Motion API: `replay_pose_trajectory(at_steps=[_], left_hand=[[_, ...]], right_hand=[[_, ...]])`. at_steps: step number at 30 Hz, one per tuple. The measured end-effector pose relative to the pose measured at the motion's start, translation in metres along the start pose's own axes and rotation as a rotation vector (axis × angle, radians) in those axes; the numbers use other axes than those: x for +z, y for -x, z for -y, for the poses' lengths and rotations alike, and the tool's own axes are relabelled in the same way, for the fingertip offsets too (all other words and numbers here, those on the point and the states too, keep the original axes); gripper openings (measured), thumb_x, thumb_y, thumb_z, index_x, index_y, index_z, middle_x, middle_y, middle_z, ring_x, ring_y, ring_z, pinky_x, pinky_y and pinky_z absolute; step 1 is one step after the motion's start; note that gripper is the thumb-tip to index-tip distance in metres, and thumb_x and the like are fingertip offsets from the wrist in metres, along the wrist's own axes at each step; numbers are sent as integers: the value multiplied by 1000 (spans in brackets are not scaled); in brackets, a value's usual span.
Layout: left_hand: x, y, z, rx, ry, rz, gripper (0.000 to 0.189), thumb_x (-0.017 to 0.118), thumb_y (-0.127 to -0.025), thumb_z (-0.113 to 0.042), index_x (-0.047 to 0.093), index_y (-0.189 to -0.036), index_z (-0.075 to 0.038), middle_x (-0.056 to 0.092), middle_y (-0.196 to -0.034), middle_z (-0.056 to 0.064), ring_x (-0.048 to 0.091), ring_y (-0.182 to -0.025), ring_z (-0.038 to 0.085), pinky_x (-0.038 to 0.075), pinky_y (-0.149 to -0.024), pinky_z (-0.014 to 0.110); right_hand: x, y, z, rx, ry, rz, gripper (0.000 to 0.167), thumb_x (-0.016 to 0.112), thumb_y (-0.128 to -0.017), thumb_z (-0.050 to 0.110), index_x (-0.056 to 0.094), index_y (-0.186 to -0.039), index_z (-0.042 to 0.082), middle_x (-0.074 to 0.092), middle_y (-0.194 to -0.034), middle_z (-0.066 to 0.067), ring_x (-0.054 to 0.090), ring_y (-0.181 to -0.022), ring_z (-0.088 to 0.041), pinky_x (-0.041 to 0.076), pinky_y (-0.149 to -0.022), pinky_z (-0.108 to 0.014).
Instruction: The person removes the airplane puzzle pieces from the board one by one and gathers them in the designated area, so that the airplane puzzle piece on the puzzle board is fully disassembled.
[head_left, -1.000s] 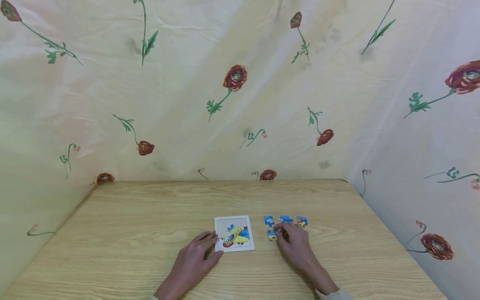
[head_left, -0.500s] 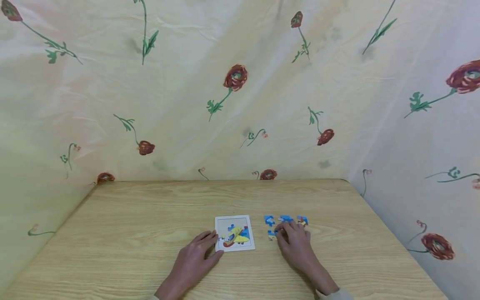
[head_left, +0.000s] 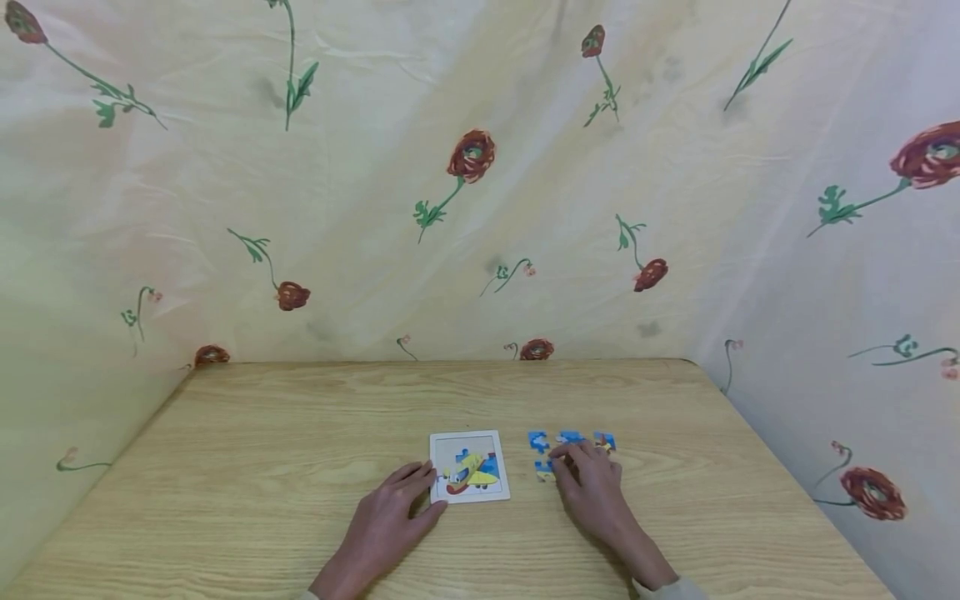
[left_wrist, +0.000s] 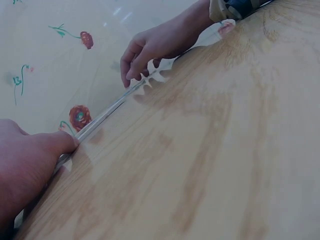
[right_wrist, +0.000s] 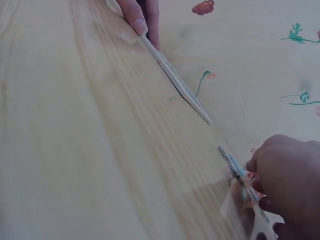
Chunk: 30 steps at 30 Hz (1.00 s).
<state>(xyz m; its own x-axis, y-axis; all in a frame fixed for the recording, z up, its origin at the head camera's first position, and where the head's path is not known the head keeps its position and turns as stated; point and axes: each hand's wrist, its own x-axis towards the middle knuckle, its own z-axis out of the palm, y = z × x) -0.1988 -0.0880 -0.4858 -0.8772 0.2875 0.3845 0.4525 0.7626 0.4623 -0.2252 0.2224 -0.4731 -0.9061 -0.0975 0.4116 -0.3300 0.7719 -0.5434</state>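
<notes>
A white-framed jigsaw tray (head_left: 470,435) lies on the table, partly filled with a yellow cartoon aeroplane picture. My left hand (head_left: 390,508) holds its lower left corner, fingers on the left edge and thumb at the near edge. In the right wrist view, the left thumb (right_wrist: 135,17) rests on the tray's rim. To the right lie several loose blue jigsaw pieces (head_left: 537,441). My right hand (head_left: 592,487) is bent low over them, thumb and index finger pinching at a jigsaw piece that they mostly hide. A blue and yellow piece (head_left: 543,472) lies just left of the thumb.
The wood-grain table (head_left: 337,417) extends around the tray and pieces. Flower-printed cloth (head_left: 360,167) hangs behind the table and along both sides. More loose pieces, including one with red and yellow (head_left: 605,439), lie beyond the right hand's knuckles.
Very little differs. My right hand's thumb and fingertips shift slightly over the jigsaw pieces; the left hand and the tray stay put.
</notes>
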Motion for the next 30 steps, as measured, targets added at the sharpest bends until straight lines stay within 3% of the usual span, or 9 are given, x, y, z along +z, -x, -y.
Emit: replay_pose_trajectory(at_steps=[5,13,22,30], left_hand=[[0,0,0,-3,1,5,45,75,-96,-35,73,-128,-4,67,-136,9,61,-128,28,56,-94,49],[0,-1,0,-2,-6,-4,45,76,-95,-36,74,-127,-4,68,-135,8,61,-127,27,56,-93,49],[1,0,0,-13,4,-2,45,76,-95,-36,74,-127,-4,68,-135,9,61,-127,28,56,-94,50],[1,-1,1,4,-7,-18,44,76,-95,-36,74,-127,-5,68,-136,8,61,-127,27,55,-95,50]], right_hand=[[-1,-1,0,-12,-59,-27,7,68,-100,7,73,-105,8,61,-94,2,52,-93,-19,32,-81,-45],[4,-6,10,-41,-132,-27,11,67,-98,0,71,-107,3,61,-96,1,54,-94,-17,47,-82,-38],[24,-13,34,-61,-134,43,12,70,-96,3,71,-107,8,56,-93,4,51,-91,-16,44,-77,-32],[44,-18,54,-116,-118,67,14,71,-94,3,72,-105,11,57,-94,7,51,-93,-14,43,-81,-35]])
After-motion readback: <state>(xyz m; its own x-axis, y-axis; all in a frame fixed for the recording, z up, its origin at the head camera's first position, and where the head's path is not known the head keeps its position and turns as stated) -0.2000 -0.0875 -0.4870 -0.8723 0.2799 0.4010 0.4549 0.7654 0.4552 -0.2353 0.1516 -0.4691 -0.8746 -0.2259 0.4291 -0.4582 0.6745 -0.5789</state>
